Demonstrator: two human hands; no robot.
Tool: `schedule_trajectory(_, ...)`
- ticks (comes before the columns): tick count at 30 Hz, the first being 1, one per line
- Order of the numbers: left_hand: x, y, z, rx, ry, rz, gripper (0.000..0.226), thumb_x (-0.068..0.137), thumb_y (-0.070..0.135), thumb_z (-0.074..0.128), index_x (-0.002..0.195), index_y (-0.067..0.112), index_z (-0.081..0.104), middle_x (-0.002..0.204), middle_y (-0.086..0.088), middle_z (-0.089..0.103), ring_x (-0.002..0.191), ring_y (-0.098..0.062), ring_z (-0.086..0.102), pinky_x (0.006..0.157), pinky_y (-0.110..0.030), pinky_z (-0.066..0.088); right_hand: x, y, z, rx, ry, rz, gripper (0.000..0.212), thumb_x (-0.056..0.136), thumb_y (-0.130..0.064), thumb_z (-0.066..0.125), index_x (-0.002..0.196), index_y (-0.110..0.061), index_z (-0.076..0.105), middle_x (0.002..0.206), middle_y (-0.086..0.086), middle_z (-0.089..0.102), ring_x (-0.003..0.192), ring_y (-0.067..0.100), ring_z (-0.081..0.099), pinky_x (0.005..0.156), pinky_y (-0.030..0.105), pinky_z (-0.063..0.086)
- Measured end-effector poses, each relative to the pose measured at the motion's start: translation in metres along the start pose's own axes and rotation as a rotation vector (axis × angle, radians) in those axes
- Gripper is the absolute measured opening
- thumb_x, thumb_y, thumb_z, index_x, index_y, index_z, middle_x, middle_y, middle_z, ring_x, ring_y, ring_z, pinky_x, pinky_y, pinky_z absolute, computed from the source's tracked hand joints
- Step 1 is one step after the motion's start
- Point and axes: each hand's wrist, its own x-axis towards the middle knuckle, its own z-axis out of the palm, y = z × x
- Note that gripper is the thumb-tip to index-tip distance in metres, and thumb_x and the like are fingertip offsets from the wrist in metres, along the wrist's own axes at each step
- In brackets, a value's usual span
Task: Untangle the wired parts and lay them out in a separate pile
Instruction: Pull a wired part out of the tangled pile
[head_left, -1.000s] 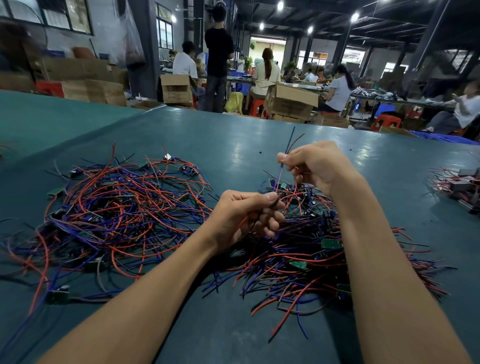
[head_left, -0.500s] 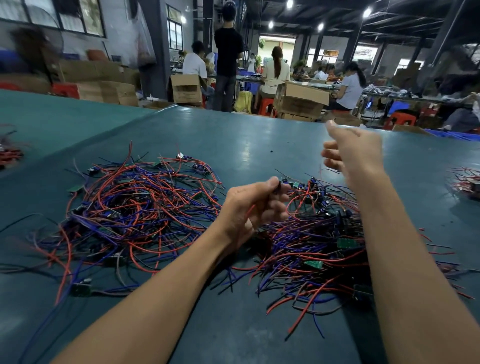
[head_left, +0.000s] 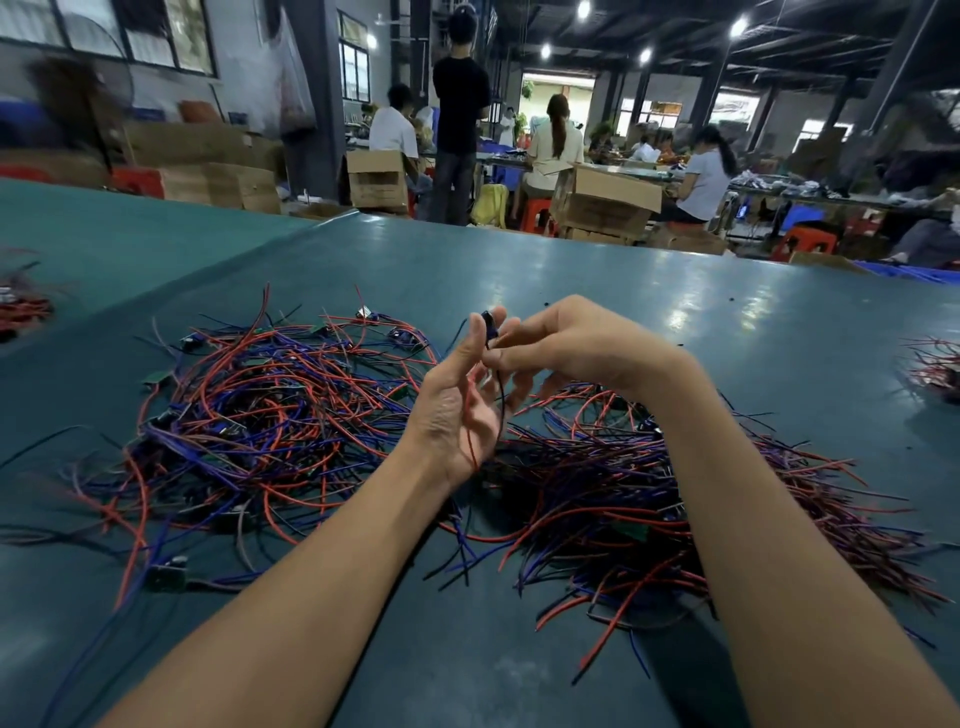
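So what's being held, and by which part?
One wired part: left hand and right hand pinch its dark end piece; wires hang across the left palm.

The pinched wired part (head_left: 487, 318) is too small and dark to identify.

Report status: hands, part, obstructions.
Left hand and right hand both pinch one wired part, in air. Leads hang across left palm. Left pile and right pile below, nothing blocking.

Tangled red-and-blue wire pile (head_left: 249, 415) centre-left; second pile (head_left: 649, 493) lower right. One wired part (head_left: 487, 318) held up between them, red and black leads (head_left: 469, 426) dangling.
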Motion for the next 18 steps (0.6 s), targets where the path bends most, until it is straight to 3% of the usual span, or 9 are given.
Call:
schedule_trajectory(4, 0.004, 0.0, 0.001, -0.056, -0.013, 0.017, 0.025, 0.089, 0.032, 0.063, 0.101, 0.014, 0.075, 0.113, -0.009, 0.07, 0.108, -0.029, 0.066, 0.1, -0.053, 0.053, 0.004, 0.002, 0.01, 0.17, 0.02, -0.02, 0.016, 0.092, -0.01, 0.071, 0.104, 0.0, 0.076, 0.094, 0.017, 0.077, 0.077, 0.017, 0.071, 0.068, 0.03, 0.058)
schedule_trajectory(8, 0.004, 0.0, 0.0, -0.017, 0.013, 0.031, 0.025, 0.087, 0.029, 0.067, 0.105, 0.013, 0.073, 0.106, -0.007, 0.073, 0.098, -0.023, 0.071, 0.101, -0.042, 0.053, 0.003, 0.001, 0.01, 0.256, -0.085, 0.064, 0.023, 0.092, -0.011, 0.07, 0.105, 0.008, 0.072, 0.098, 0.025, 0.074, 0.08, 0.024, 0.071, 0.077, 0.036, 0.06)
schedule_trajectory(11, 0.005, 0.0, -0.004, -0.005, 0.033, 0.031, 0.03, 0.086, 0.029, 0.069, 0.11, 0.011, 0.07, 0.106, -0.008, 0.073, 0.098, -0.023, 0.071, 0.099, -0.042, 0.055, 0.001, -0.003, 0.014, 0.239, -0.073, 0.069, 0.015, 0.095, -0.009, 0.067, 0.093, 0.004, 0.073, 0.084, 0.018, 0.074, 0.075, 0.025, 0.071, 0.075, 0.035, 0.061)
schedule_trajectory(16, 0.003, 0.001, -0.006, 0.058, 0.131, 0.05, 0.034, 0.081, 0.029, 0.073, 0.106, 0.005, 0.07, 0.104, -0.011, 0.072, 0.092, -0.024, 0.069, 0.101, -0.046, 0.053, -0.002, -0.012, 0.016, 0.136, -0.117, 0.133, 0.026, 0.102, -0.011, 0.057, 0.083, 0.002, 0.068, 0.077, 0.018, 0.072, 0.067, 0.027, 0.07, 0.071, 0.038, 0.061)
schedule_trajectory(18, 0.002, -0.002, -0.005, 0.109, 0.172, 0.079, 0.033, 0.08, 0.028, 0.073, 0.103, 0.004, 0.071, 0.097, -0.011, 0.073, 0.082, -0.02, 0.071, 0.086, -0.041, 0.058, -0.006, -0.015, 0.011, 0.061, -0.146, 0.141, 0.028, 0.103, -0.012, 0.055, 0.081, 0.001, 0.067, 0.079, 0.016, 0.073, 0.071, 0.028, 0.07, 0.073, 0.04, 0.061)
